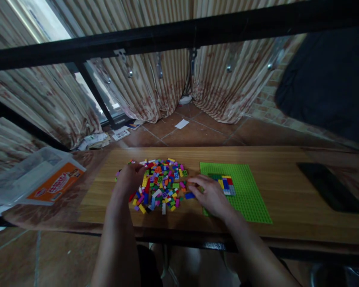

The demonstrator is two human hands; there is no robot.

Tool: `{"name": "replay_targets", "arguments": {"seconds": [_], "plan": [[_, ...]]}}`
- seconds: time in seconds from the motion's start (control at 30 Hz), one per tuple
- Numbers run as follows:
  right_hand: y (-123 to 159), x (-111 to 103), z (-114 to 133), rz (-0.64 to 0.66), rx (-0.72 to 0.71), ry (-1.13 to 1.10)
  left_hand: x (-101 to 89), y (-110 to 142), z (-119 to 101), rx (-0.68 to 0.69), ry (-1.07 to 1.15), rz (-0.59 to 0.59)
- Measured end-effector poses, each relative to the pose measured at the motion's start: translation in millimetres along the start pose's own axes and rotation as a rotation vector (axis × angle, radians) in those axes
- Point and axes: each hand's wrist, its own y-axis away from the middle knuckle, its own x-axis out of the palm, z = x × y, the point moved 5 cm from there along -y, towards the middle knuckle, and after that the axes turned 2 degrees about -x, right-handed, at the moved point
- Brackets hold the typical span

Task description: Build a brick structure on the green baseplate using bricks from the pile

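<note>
A heap of many-coloured toy bricks [164, 187] lies spread on the wooden table. At the heap's left side is my left hand [132, 178], fingers bent together over the bricks; whatever they hold is hidden. My right hand [211, 194] is between the heap and the green baseplate [251, 199], covering part of the plate's left edge. Its thumb and fingers are pinched close by the heap's right edge, on something too small to make out. A blue brick [190, 195] lies just below those fingertips. Joined bricks [226, 186] in blue, yellow, red and grey sit on the baseplate, partly behind my right hand.
A clear plastic tub [20, 171] with an orange label stands left of the wooden tabletop [287, 179]. A dark flat tablet-like object [332, 187] lies at the right. Beyond the table, a black metal bar [167, 38] crosses in front of curtains [155, 91]. Papers lie on the tiled floor.
</note>
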Motion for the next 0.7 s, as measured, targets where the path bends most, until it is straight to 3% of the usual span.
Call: {"name": "replay_targets", "arguments": {"seconds": [0.33, 0.5, 0.63, 0.7], "plan": [[0.4, 9.5, 1.4, 0.094, -0.028, 0.05, 6.2, -2.6, 21.6, 0.01, -0.058, 0.143], [9.4, 9.8, 2.6, 0.165, -0.03, 0.052, 6.6, -0.3, 27.2, -0.07, -0.132, 0.173], [13.7, 13.3, 1.6, 0.243, -0.022, 0.029, 12.2, 1.5, 28.5, -0.135, -0.164, 0.16], [14.3, 15.1, 0.6, 0.266, -0.031, 0.001, 13.6, 1.6, 26.5, -0.111, -0.075, 0.109]]}}
